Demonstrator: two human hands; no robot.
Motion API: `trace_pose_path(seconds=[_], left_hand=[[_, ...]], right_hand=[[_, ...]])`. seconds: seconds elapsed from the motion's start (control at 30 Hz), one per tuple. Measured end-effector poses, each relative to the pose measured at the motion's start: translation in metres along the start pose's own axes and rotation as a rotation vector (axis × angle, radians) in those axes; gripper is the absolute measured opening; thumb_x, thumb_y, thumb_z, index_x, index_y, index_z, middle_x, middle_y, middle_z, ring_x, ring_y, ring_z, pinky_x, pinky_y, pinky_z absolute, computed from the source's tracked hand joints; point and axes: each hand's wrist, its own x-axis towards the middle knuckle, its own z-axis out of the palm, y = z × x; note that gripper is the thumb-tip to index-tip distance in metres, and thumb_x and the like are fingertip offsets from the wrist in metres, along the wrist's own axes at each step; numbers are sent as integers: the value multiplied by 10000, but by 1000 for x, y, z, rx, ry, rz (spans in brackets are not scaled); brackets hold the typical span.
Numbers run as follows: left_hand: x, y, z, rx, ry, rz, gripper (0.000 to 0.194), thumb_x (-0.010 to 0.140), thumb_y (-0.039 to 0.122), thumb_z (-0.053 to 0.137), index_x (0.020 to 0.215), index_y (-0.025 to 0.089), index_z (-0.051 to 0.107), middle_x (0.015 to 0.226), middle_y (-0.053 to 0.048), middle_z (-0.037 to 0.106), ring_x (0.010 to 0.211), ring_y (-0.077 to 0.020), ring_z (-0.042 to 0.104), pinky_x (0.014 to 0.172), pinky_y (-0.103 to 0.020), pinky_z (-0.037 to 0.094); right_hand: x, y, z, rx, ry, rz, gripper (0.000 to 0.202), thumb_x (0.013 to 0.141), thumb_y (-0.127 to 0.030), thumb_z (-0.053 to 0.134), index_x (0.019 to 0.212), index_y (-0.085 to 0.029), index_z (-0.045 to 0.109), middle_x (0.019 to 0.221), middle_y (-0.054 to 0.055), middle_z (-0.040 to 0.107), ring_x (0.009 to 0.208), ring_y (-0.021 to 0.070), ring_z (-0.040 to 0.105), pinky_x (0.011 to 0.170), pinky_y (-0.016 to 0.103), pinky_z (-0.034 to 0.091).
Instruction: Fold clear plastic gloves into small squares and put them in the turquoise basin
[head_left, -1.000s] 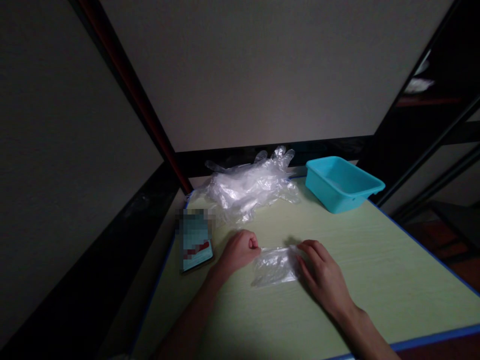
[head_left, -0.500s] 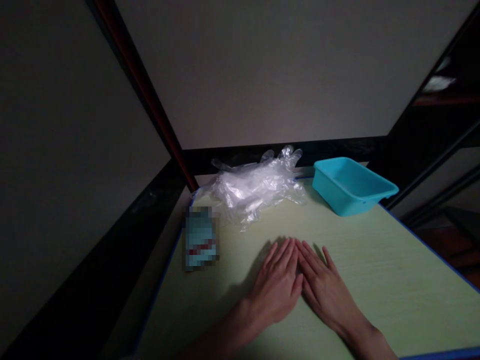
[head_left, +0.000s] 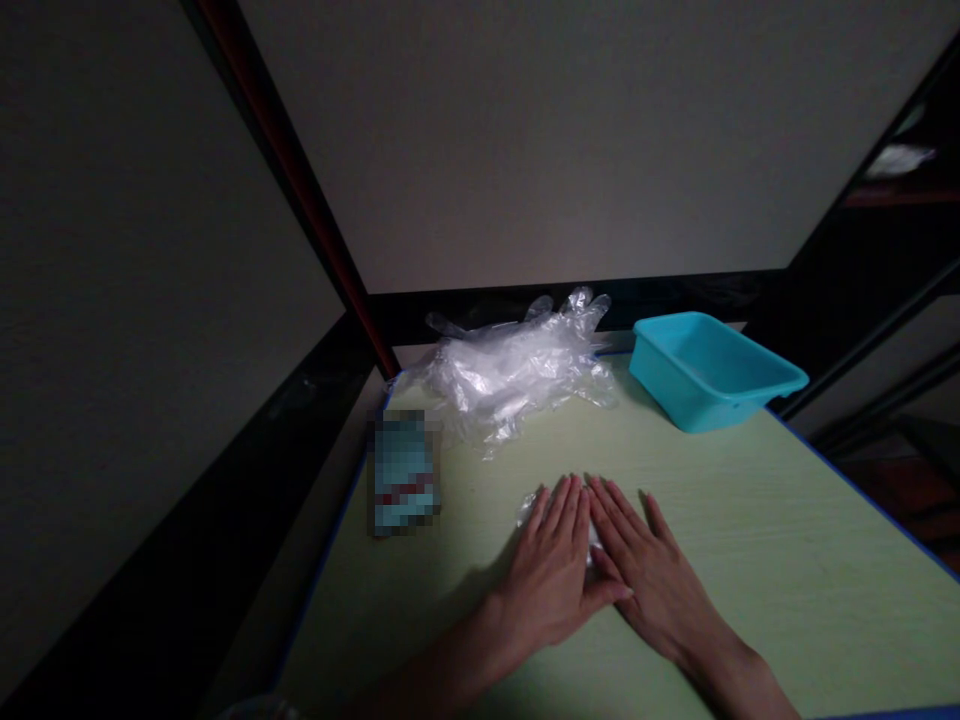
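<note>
My left hand (head_left: 551, 570) lies flat on the table, fingers stretched forward. Beside it my right hand (head_left: 649, 570) is also flat, fingertips angled in close to the left ones. The left thumb reaches across to the right hand. Beneath them a piece of clear thin plastic (head_left: 527, 508) peeks out by the left fingers and between the hands; most of it is covered, so its shape cannot be made out. Farther back lies a crumpled heap of clear disposable plastic gloves (head_left: 517, 370).
A turquoise plastic basin (head_left: 709, 375) stands at the back right of the pale green table (head_left: 810, 560). A blurred-out teal packet (head_left: 405, 472) lies near the left edge. Part of a round rim (head_left: 259, 708) shows at the bottom left. A wall panel (head_left: 570, 150) rises behind.
The left thumb has moved right, onto the right hand. More clear plastic now shows by the left fingers and between the hands. The view has shifted slightly.
</note>
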Motion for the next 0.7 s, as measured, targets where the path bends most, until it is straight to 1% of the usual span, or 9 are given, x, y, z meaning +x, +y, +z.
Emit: trace_pose_path(seconds=[0.17,0.4,0.57,0.7], left_hand=[[0,0,0,-4,5,-7,780,811,630,168,1345,62,187,1417,-122,174,1307,-230,64,1054,-387,129],[0,-1,-1,-7,-9,-19,786,807,636,159,1341,61,206,1419,-117,170,1308,-234,43,1058,-393,118],[-4,-2,-2,7,-4,-56,734,825,611,152,1345,97,213,1419,-96,181,1305,-238,82,1053,-406,143],[-13,-8,-2,47,9,-100,707,831,598,184,1336,107,245,1413,-98,199,1298,-253,125,1041,-424,175]], right_hand=[[1,-2,0,-21,3,36,501,877,-284,297,1350,-133,230,1408,92,206,1295,239,134,1004,493,172],[0,-1,3,-51,8,41,506,883,-317,289,1335,-91,260,1401,119,210,1293,243,145,997,497,178],[0,-1,4,-50,8,51,507,881,-317,288,1337,-97,257,1401,114,208,1292,240,150,1001,494,167],[1,-3,1,-47,-12,64,522,884,-340,277,1342,-93,238,1402,110,198,1292,230,154,1004,484,164]])
